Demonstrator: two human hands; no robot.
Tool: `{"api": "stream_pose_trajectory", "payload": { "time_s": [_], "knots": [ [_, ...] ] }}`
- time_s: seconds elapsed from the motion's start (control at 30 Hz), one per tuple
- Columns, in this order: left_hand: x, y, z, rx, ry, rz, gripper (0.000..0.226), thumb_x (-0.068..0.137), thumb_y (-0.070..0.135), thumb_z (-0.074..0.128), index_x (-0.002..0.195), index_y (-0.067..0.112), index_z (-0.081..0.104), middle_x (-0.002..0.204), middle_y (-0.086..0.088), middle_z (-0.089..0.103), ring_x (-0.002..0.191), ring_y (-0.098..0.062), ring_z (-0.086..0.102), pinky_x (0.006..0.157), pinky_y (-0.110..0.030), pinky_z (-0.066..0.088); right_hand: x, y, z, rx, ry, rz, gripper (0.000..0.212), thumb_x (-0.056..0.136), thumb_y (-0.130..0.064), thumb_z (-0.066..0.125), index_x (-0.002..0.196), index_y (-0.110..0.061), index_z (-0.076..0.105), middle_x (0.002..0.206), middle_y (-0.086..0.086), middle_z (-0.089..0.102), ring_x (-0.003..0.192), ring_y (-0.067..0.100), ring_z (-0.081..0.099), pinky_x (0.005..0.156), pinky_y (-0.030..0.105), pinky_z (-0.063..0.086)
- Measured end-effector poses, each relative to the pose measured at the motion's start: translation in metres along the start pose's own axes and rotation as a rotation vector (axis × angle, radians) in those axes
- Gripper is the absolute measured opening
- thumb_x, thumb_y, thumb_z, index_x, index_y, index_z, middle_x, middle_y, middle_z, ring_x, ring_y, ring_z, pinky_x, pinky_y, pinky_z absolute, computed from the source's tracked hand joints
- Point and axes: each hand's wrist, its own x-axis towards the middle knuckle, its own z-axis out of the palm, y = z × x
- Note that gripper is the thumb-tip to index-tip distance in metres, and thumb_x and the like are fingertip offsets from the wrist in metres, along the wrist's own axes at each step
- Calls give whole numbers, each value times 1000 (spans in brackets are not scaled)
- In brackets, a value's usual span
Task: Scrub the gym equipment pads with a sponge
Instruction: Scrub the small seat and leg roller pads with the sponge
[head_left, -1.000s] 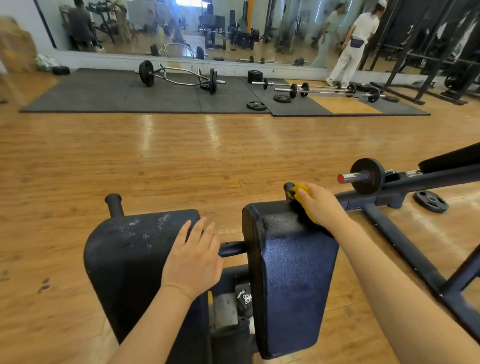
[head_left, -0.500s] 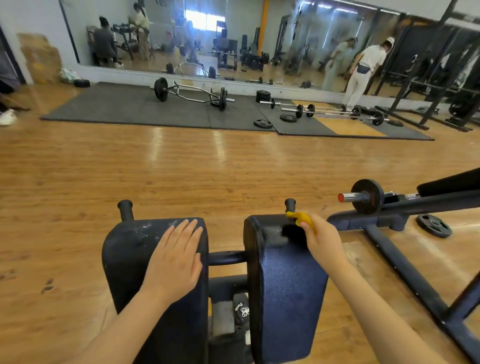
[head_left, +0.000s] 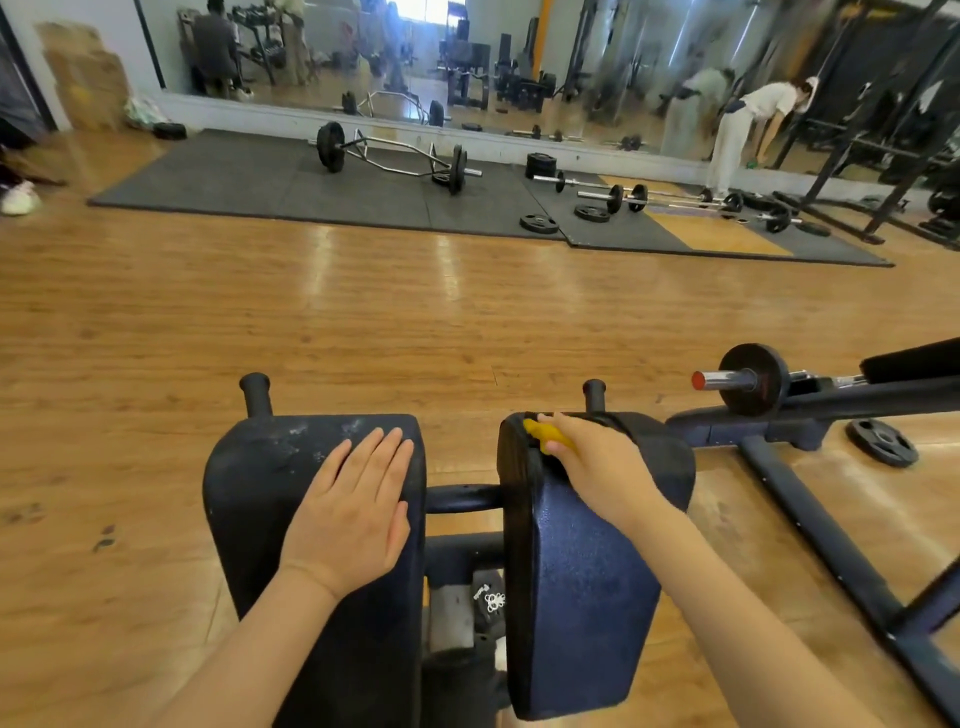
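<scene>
From the head camera, two dark padded rests of a gym machine stand side by side on a wooden floor (head_left: 467, 312). The left hand (head_left: 353, 509) lies flat on the left pad (head_left: 260, 493), fingers straight and together, palm down, holding nothing. The right hand (head_left: 597, 467) grips a yellow sponge (head_left: 545, 435) and presses it against the upper inner edge of the right pad (head_left: 582, 597); only a small part of the sponge shows past the fingers, so its full shape cannot be told. A short black peg (head_left: 254, 395) rises behind the left pad, and another (head_left: 594, 393) behind the right one. To the right runs the machine's dark steel frame (head_left: 810, 519), with a weight plate (head_left: 753, 379) on a sleeve and a loose plate (head_left: 880, 441) lying on the floor nearby. Farther off, a trap bar (head_left: 395, 158) rests on grey rubber mats (head_left: 260, 182) before a wall mirror (head_left: 467, 62). A person in white (head_left: 737, 130) bends over near the barbells (head_left: 649, 200).
</scene>
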Motion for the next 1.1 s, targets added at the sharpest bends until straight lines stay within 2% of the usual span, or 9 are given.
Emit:
{"api": "stream_pose_trajectory", "payload": {
  "time_s": [0.13, 0.33, 0.4, 0.5, 0.6, 0.67, 0.77, 0.9, 1.1],
  "knots": [
    [0, 0, -1, 3, -14, -9, 58, 86, 32, 34, 129, -1, 55, 134, -19, 54, 124, -33, 51, 108, -43, 25, -49, 6, 13, 156, 95, -127, 46, 95, -15, 49, 139, -27, 38, 140, -18, 33, 132, 2, 32, 100, 7, 23],
    [0, 0, 1, 14, -2, 3, 59, 86, 32, 33, 130, -1, 53, 135, -20, 53, 128, -31, 40, 110, -43, 22, -24, 11, -13, 261, 316, -162, 38, 90, 1, 52, 128, -7, 54, 125, -4, 54, 116, 4, 48, 91, -3, 27],
    [0, 0, 0, 13, 5, 3, 59, 86, 32, 33, 131, -2, 53, 135, -20, 53, 128, -30, 37, 108, -44, 23, 11, 5, -30, 220, 313, -143, 28, 93, -7, 51, 120, -7, 58, 113, -1, 63, 104, 11, 55, 82, 9, 37],
    [0, 1, 1, 8, -2, 3, 59, 86, 32, 33, 131, -2, 53, 135, -21, 53, 128, -30, 36, 108, -44, 24, 55, -1, -30, 100, -95, -50, 7, 96, -21, 47, 91, -21, 51, 88, -4, 56, 86, 17, 51, 69, 27, 35],
    [0, 1, 1, -7, -2, 2, 59, 85, 32, 34, 130, -2, 52, 134, -21, 53, 128, -30, 36, 111, -41, 19, 68, -1, -14, -56, -321, -6, 27, 97, -26, 45, 71, -22, 43, 89, 2, 52, 88, 20, 47, 73, 29, 33],
    [0, 0, 1, -20, 0, -1, 59, 85, 32, 34, 130, -2, 52, 134, -21, 54, 128, -30, 36, 113, -38, 12, 55, 1, -10, -72, -252, -28, 26, 97, -26, 45, 72, -22, 47, 88, 4, 57, 86, 23, 51, 70, 32, 35],
    [0, 0, 0, -27, 2, 0, 59, 85, 32, 34, 130, -2, 53, 133, -21, 54, 128, -30, 36, 114, -38, 12, 26, 7, -12, -70, -159, -73, 24, 97, -27, 45, 107, -11, 60, 103, 8, 66, 98, 27, 58, 79, 37, 44],
    [-1, 0, 2, -33, -10, 5, 59, 86, 32, 33, 130, -2, 53, 134, -21, 53, 128, -31, 39, 113, -39, 15, -11, 10, -15, 20, -146, -135, 39, 97, -24, 45, 136, -24, 46, 138, -4, 50, 126, 14, 45, 98, 24, 34],
    [-1, -1, 3, -26, -28, 3, 58, 94, 31, 23, 131, -3, 51, 135, -22, 52, 128, -32, 40, 114, -38, 10, 2, 28, -61, 157, 87, -129, 22, 94, -13, 50, 109, -3, 62, 94, 13, 68, 86, 27, 59, 76, 34, 39]
  ]
}}
